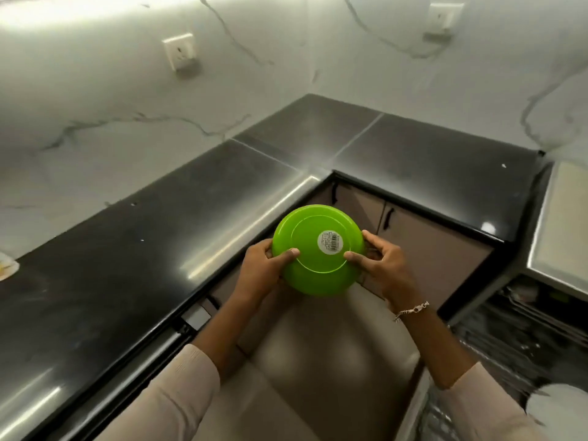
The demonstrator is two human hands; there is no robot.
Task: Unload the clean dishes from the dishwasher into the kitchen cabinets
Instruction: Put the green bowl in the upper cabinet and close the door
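Note:
A bright green bowl (pixel 313 262) is held upside down in mid-air in front of the counter corner, its flat base facing me with a round white barcode sticker (pixel 330 242) on it. My left hand (pixel 265 265) grips its left rim, thumb on the base. Gripping the right rim is my right hand (pixel 381 262), with a bracelet on that wrist. The open dishwasher (pixel 521 332) lies at the lower right, its dark wire rack showing a white dish (pixel 556 405) at the frame's edge.
A glossy black L-shaped countertop (pixel 127 265) runs along the left and back under marbled walls with two sockets. Brown lower cabinet doors (pixel 423 246) with dark handles sit below the far counter. A small plate edge (pixel 8 265) shows at the far left. Beige floor lies below.

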